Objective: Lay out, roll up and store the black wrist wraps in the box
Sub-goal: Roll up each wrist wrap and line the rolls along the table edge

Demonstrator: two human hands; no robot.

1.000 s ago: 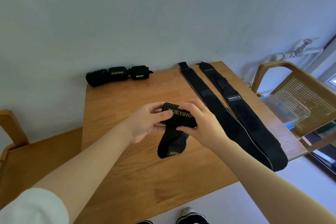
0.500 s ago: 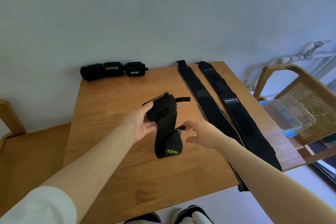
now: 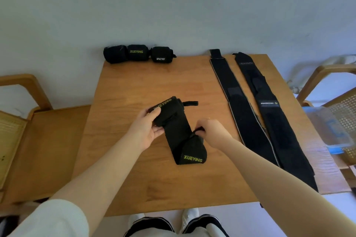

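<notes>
Both my hands on a half-unrolled wrap (image 3: pixel 178 131) at mid-table.

My left hand (image 3: pixel 148 127) grips its rolled end; my right hand (image 3: pixel 210 129) pinches the loop (image 3: pixel 195 132) at the near end. I count three rolls (image 3: pixel 137 54) by the wall and two flat wraps (image 3: pixel 256 113) to the right. The box (image 3: pixel 327 127) sits on a chair (image 3: pixel 339 86) beyond the table (image 3: pixel 134 86).
</notes>
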